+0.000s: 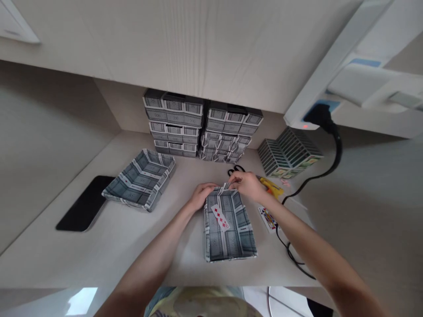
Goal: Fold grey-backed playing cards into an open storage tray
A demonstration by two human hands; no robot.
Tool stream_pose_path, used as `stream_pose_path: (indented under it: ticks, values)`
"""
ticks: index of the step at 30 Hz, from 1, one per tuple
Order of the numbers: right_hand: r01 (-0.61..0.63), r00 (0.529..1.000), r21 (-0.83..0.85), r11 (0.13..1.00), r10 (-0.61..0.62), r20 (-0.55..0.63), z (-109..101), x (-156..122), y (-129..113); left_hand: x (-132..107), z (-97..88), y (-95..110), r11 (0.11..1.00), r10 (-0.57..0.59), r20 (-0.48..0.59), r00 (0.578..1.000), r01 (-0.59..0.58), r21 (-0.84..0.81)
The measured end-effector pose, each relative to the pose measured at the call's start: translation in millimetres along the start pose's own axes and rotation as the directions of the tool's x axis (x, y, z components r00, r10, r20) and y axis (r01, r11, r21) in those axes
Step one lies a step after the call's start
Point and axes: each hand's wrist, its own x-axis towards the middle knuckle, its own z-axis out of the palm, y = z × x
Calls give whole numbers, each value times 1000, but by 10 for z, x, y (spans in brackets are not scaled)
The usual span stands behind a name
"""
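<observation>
In front of me lies a shallow open tray (231,242) built from grey-backed playing cards. Inside it rests a cut strip of a red diamonds card (220,218). My left hand (201,196) is closed on the tray's far left corner, fingers along the rim. At the far rim, my right hand (247,184) pinches beside a small folded card piece (226,186) that sticks up there; its fingertips partly hide what they hold. A second card tray (139,176) sits to the left, apart from both hands.
Stacked card boxes (178,116) stand against the back wall, with card holders (287,152) to their right. A black phone (86,204) lies at left. Scissors (236,169), a yellow tool (272,187), a face card (267,219) and a black cable (307,179) lie at right.
</observation>
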Motion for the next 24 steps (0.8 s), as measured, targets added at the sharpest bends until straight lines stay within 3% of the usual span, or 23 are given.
stream_pose_path:
  ticks: [5, 12, 24]
  values:
    - [52, 998, -45, 998, -54, -44, 22, -21, 0, 2, -2, -2, 1000, -13, -8, 1000, 13, -7]
    - [107, 994, -127, 986, -110, -12, -10, -19, -28, 3, -11, 11, 1000, -1, -4, 1000, 1, 8]
    - [50, 998, 48, 998, -51, 23, -21, 38, 35, 5, 16, 12, 999, -49, -32, 998, 48, -25]
